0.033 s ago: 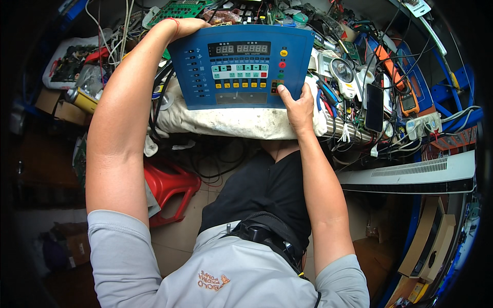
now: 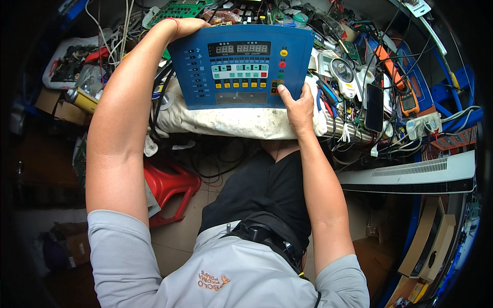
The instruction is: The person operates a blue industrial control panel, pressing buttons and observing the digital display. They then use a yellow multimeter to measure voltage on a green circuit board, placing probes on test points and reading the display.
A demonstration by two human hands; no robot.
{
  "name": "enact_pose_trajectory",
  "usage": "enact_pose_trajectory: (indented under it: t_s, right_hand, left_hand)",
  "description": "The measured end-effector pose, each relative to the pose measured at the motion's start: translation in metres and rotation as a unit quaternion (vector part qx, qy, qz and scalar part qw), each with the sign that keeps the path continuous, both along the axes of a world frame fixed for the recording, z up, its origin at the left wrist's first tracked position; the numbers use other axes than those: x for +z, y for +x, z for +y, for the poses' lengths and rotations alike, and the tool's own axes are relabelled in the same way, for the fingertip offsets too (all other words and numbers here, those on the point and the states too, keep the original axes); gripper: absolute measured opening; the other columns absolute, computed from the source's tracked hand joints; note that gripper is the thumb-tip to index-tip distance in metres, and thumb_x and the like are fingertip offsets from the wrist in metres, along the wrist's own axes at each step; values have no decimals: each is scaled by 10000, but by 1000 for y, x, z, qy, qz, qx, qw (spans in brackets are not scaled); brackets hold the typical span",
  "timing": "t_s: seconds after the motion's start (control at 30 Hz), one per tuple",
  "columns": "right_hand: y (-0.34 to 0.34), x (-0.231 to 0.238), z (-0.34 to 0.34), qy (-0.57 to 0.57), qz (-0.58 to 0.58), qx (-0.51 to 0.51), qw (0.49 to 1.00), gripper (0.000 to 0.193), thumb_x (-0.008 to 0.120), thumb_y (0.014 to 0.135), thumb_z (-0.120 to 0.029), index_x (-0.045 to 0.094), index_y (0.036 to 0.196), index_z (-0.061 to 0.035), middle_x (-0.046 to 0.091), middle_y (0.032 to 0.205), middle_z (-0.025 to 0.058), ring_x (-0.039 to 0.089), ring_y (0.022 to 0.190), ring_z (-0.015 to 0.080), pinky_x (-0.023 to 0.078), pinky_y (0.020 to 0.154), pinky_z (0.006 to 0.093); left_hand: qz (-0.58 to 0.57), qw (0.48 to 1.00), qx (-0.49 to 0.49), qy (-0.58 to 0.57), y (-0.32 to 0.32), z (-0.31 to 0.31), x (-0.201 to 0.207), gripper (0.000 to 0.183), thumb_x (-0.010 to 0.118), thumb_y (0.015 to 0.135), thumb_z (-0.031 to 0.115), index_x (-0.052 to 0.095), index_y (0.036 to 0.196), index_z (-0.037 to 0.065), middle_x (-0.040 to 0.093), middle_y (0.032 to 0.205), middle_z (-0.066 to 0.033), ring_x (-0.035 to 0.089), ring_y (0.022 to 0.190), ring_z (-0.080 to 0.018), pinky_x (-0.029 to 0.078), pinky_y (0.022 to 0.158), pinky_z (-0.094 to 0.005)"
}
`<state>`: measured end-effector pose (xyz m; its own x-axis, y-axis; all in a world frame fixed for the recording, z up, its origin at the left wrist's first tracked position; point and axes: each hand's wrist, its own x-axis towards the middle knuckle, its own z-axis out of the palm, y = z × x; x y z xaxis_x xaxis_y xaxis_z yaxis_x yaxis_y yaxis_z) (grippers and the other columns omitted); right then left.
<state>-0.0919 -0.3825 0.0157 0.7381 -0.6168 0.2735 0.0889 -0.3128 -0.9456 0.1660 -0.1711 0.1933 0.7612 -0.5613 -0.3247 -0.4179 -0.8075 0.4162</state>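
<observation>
A blue control panel (image 2: 195, 61) with two dark digit displays and rows of small coloured buttons is held up, tilted, with its face toward me. My left hand (image 2: 189, 26) is closed at the panel's upper left corner; its fingers are hidden behind the far edge. At the lower right corner, my right hand (image 2: 300, 109) grips the panel with the thumb on the front face, beside a small group of buttons. The fingers behind it are mostly out of sight. Beneath the panel's near edge lies a stained, whitish cloth (image 2: 221, 123) on the bench front.
Cables, circuit boards and tools crowd the bench. To the right are a round-dialled white device (image 2: 343, 72), a dark phone (image 2: 374, 108), an orange multimeter (image 2: 409, 104) and a power strip (image 2: 423, 126). A red stool (image 2: 172, 187) stands below left; a long white vented panel (image 2: 411, 172) juts in at right.
</observation>
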Motion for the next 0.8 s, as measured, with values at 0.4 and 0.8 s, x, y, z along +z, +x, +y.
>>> enact_pose_trajectory:
  t_s: [0.4, 0.8]
  right_hand:
    - [2, -5, -3, -15, 10, -11, 1000, 461, 816, 891, -321, 658, 1183, -1, 753, 1060, 161, 722, 956, 271, 547, 896, 374]
    - [2, -7, -3, -10, 0, -7, 1000, 456, 812, 894, -320, 656, 1186, -6, 748, 1069, 159, 718, 969, 276, 546, 897, 382]
  left_hand:
    - [-3, 1000, 13, -2, -3, -1, 1, 474, 462, 1021, 443, 671, 1386, 224, 685, 1367, -168, 707, 1183, -302, 518, 1060, -477]
    - [-7, 1000, -2, 4, -7, -1, 4, 483, 465, 1017, 433, 654, 1415, 235, 661, 1403, -182, 691, 1216, -324, 499, 1089, -494]
